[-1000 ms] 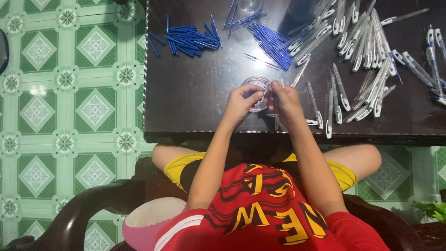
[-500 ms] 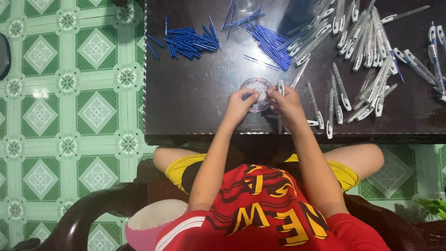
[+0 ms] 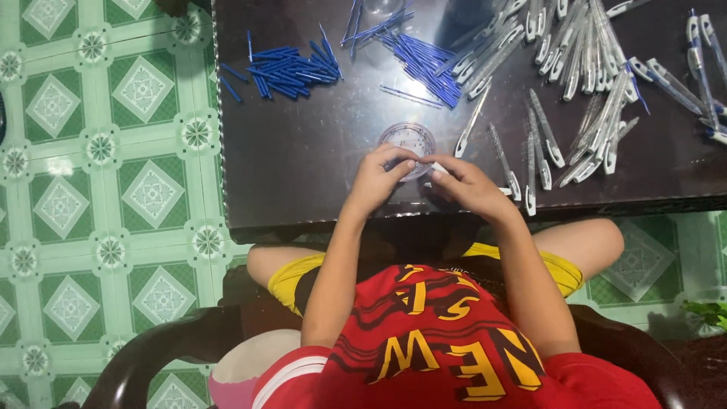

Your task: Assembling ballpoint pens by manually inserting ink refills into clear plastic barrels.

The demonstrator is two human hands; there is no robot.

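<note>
On the dark table (image 3: 303, 167), heaps of clear pen barrels (image 3: 583, 60) and blue refills (image 3: 424, 57) are left unassembled, while one small pen part (image 3: 438, 167) is pinched between the left hand (image 3: 376, 180) and right hand (image 3: 471, 189), beside a round clear container (image 3: 407, 141).

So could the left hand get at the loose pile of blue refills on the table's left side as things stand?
Probably yes: the left hand rests by the clear round dish, and only bare dark table lies between it and the blue refills.
</note>
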